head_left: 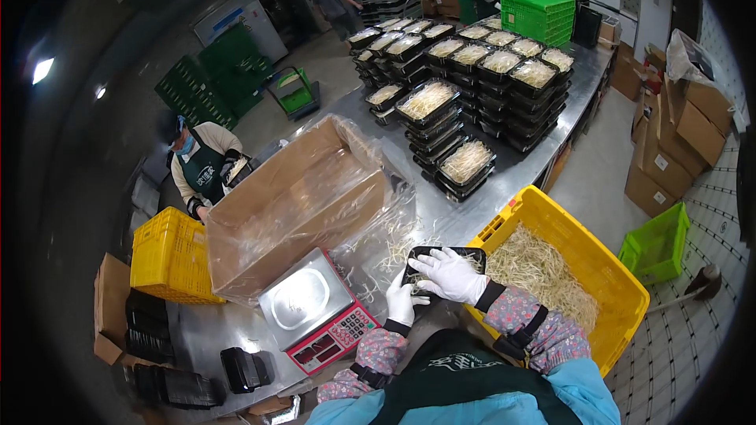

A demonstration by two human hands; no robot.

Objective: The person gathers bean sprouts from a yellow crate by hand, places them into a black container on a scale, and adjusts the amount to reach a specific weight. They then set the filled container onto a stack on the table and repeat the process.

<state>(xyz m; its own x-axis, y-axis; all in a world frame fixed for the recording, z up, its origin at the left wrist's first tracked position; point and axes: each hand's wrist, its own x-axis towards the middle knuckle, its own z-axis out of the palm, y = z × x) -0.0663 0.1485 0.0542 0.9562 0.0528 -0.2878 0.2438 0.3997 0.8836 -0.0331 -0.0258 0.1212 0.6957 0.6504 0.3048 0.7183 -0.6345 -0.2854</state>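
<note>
My gloved left hand [403, 302] holds the near left side of a black plastic tray [475, 254] in front of my body. Over that tray lies my gloved right hand [450, 274], fingers stretched out and apart across its top. A few bean sprouts show at the tray's edge; most of its inside is hidden beneath my hands. Right beside it, a yellow crate [622, 299] holds a heap of loose bean sprouts [547, 271]. To the left stands a red digital scale [303, 299] with a bare metal plate. Stray sprouts are scattered on the steel table [370, 110] between scale and tray.
A plastic-lined cardboard box [276, 224] stands beyond the scale. Stacked filled trays [465, 161] rise across the far table, with a green crate [538, 14] behind. Empty black trays [244, 370] lie at lower left. A co-worker [203, 161] stands across the table, holding a tray.
</note>
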